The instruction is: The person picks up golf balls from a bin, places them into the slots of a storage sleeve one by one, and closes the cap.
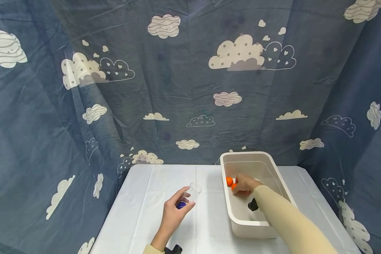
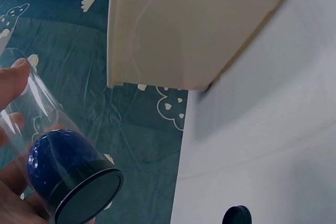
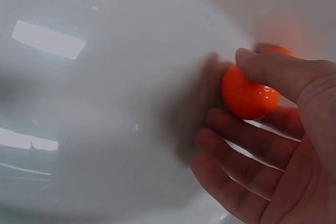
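My left hand [image 1: 172, 212] grips a clear plastic tube [image 2: 44, 98] above the table. The tube is tilted, its open mouth up and a dark cap [image 2: 89, 198] at its lower end. A dimpled blue golf ball [image 2: 63, 158] sits inside at the bottom. Down in the white bin, my right hand [image 1: 246, 183] pinches an orange ball [image 3: 249, 93] between thumb and index finger, the other fingers loosely bent. A second orange ball [image 1: 229, 181] lies beside it by the bin's left wall, partly hidden behind the thumb in the right wrist view.
The white bin [image 1: 230, 211] stands on the right part of a table covered in white cloth [image 1: 139, 215]. A dark blue curtain with cloud prints [image 1: 190, 84] hangs behind and on both sides.
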